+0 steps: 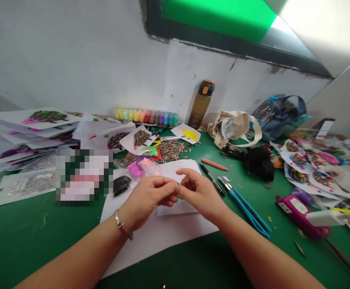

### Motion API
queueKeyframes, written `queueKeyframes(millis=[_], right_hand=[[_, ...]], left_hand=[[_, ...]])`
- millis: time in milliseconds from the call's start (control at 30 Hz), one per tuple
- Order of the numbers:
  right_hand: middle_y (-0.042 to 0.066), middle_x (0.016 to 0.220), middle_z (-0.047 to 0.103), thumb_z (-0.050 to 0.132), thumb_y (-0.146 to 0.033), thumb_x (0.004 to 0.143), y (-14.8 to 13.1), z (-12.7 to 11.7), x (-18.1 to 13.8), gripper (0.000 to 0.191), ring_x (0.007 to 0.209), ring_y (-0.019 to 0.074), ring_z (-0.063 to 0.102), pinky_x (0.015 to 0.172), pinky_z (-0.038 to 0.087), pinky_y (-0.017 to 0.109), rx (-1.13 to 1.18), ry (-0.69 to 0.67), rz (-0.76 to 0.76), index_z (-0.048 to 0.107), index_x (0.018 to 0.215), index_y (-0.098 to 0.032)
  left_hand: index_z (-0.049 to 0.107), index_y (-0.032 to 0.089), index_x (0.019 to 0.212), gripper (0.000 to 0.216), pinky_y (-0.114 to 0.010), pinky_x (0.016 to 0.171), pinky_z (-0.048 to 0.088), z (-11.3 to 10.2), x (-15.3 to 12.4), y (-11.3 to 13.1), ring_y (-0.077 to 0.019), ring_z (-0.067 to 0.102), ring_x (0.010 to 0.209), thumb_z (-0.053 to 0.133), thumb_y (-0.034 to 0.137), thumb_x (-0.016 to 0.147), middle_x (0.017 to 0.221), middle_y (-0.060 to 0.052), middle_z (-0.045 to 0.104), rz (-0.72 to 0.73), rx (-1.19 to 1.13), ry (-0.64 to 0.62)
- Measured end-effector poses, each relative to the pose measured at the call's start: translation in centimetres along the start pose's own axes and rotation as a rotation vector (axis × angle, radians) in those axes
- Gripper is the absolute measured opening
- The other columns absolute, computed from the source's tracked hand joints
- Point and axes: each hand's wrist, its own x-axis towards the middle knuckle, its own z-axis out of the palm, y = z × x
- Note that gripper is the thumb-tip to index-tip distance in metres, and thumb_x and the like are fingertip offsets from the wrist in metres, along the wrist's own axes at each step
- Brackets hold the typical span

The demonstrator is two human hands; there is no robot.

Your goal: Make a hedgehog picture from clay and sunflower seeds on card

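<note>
**Craft bench, one moment: hands, green piece, holders and contents**

1. Left hand point(146, 198): fingers curled narrow, tips pinched on a small green piece point(179, 190). A bracelet point(123, 225) sits on the wrist.
2. Right hand point(199, 192): fingers bent close, thumb and forefinger meeting the left hand's tips at the same green piece.
3. Green piece: held between both hands, above the white sheet point(162, 228) that lies on the green table point(27, 237). What it is made of cannot be told; most of it is hidden by the fingers.
4. Clay tub row point(146, 116): small pots side by side against the wall, contents running yellow, green, orange, pink, purple, blue.
5. Bottle point(201, 103): brown, orange and black cap, upright just right of the tub row. Fill level cannot be told.
6. Canvas bag point(233, 128): slumped open, contents unclear.
7. Blue bag point(278, 114): behind the canvas bag, against the wall; something clear shows inside.
8. Sunflower seeds point(171, 150): loose heap on the table, beyond the white sheet.
9. Small clear packets point(138, 166): pink and green material inside, near the left hand; a dark packet point(121, 185) beside them.
10. Orange pencil point(214, 164), black pen point(212, 178), blue tweezers point(247, 208): right of the right hand.
11. Stacked picture sheets point(27, 132): far left.
</note>
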Motion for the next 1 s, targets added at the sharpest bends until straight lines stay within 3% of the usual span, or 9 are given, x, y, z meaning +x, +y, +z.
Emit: queueKeyframes(millis=[100, 200, 333, 500, 600, 700, 800, 900, 1000], right_hand=[[-0.002, 0.073, 0.058, 0.069, -0.036, 0.077, -0.2, -0.5, 0.1, 0.036, 0.064, 0.0113, 0.053, 0.059, 0.043, 0.026, 0.187, -0.114, 0.053, 0.059, 0.108, -0.02], [-0.002, 0.074, 0.058, 0.067, -0.035, 0.079, -0.5, -0.6, 0.0, 0.028, 0.065, 0.0101, 0.053, 0.061, 0.046, 0.026, 0.275, -0.08, 0.067, 0.062, 0.103, -0.02], [-0.001, 0.077, 0.061, 0.064, -0.034, 0.08, -0.7, -0.4, 0.0, 0.023, 0.065, 0.01, 0.055, 0.062, 0.048, 0.026, 0.217, 0.008, 0.07, 0.066, 0.097, -0.019], [-0.001, 0.076, 0.062, 0.063, -0.032, 0.08, -0.9, -0.2, 0.1, 0.021, 0.065, 0.0107, 0.056, 0.061, 0.049, 0.026, 0.16, 0.027, 0.076, 0.068, 0.095, -0.019], [0.0, 0.077, 0.063, 0.06, -0.032, 0.082, -0.8, -0.1, -0.1, 0.02, 0.066, 0.0116, 0.056, 0.061, 0.048, 0.026, 0.082, 0.046, 0.055, 0.068, 0.095, -0.019], [0.002, 0.087, 0.066, 0.058, -0.031, 0.084, -0.5, 0.2, -0.3, 0.02, 0.074, 0.0142, 0.059, 0.069, 0.048, 0.028, -0.024, 0.059, -0.005, 0.067, 0.098, -0.02], [0.001, 0.088, 0.067, 0.054, -0.028, 0.087, -0.4, 0.6, -0.4, 0.017, 0.08, 0.015, 0.06, 0.074, 0.047, 0.029, -0.078, -0.004, -0.069, 0.068, 0.095, -0.022], [0.0, 0.076, 0.064, 0.051, -0.031, 0.089, -0.7, 0.6, -0.2, 0.02, 0.071, 0.013, 0.057, 0.066, 0.046, 0.026, 0.056, -0.124, -0.012, 0.069, 0.092, -0.02], [0.0, 0.073, 0.061, 0.054, -0.035, 0.088, -1.0, 0.2, -0.1, 0.023, 0.066, 0.0114, 0.055, 0.062, 0.046, 0.025, 0.182, -0.142, 0.04, 0.068, 0.093, -0.017]], left_hand=[[0.07, 0.014, 0.079, 0.022, -0.02, 0.059, 0.046, -0.4, 0.1, 0.1, -0.0099, 0.057, 0.064, 0.075, 0.034, 0.073, 0.069, -0.002, 0.064, -0.021, -0.086, 0.02], [0.069, 0.015, 0.082, 0.023, -0.019, 0.061, 0.046, -0.5, 0.4, 0.1, -0.0089, 0.056, 0.065, 0.078, 0.032, 0.07, 0.073, -0.001, 0.064, -0.041, -0.15, 0.051], [0.07, 0.015, 0.085, 0.024, -0.02, 0.061, 0.044, -0.5, 0.6, -0.1, -0.008, 0.053, 0.064, 0.079, 0.03, 0.069, 0.073, 0.0, 0.062, -0.022, -0.131, 0.019], [0.068, 0.014, 0.073, 0.021, -0.021, 0.054, 0.038, -0.6, 0.4, 0.0, -0.0079, 0.048, 0.055, 0.075, 0.034, 0.071, 0.064, 0.001, 0.057, 0.033, -0.01, 0.043], [0.066, 0.014, 0.067, 0.028, -0.023, 0.053, 0.039, -0.4, 0.3, 0.0, -0.0101, 0.051, 0.055, 0.073, 0.041, 0.072, 0.064, -0.001, 0.06, 0.012, 0.016, 0.056], [0.068, 0.015, 0.07, 0.03, -0.024, 0.057, 0.042, 0.0, 0.2, -0.3, -0.0121, 0.056, 0.059, 0.072, 0.044, 0.073, 0.065, -0.002, 0.063, -0.005, 0.004, -0.01], [0.07, 0.015, 0.074, 0.026, -0.022, 0.059, 0.041, 0.1, 0.2, -0.4, -0.0109, 0.055, 0.061, 0.073, 0.04, 0.075, 0.065, -0.001, 0.063, -0.001, -0.033, -0.081], [0.07, 0.014, 0.073, 0.023, -0.02, 0.057, 0.04, 0.0, 0.2, -0.4, -0.0088, 0.052, 0.058, 0.073, 0.037, 0.076, 0.064, -0.001, 0.062, -0.006, -0.08, -0.099], [0.07, 0.014, 0.075, 0.021, -0.019, 0.058, 0.042, -0.2, 0.3, -0.4, -0.0082, 0.053, 0.061, 0.074, 0.034, 0.076, 0.068, -0.001, 0.062, -0.02, -0.17, -0.105]])
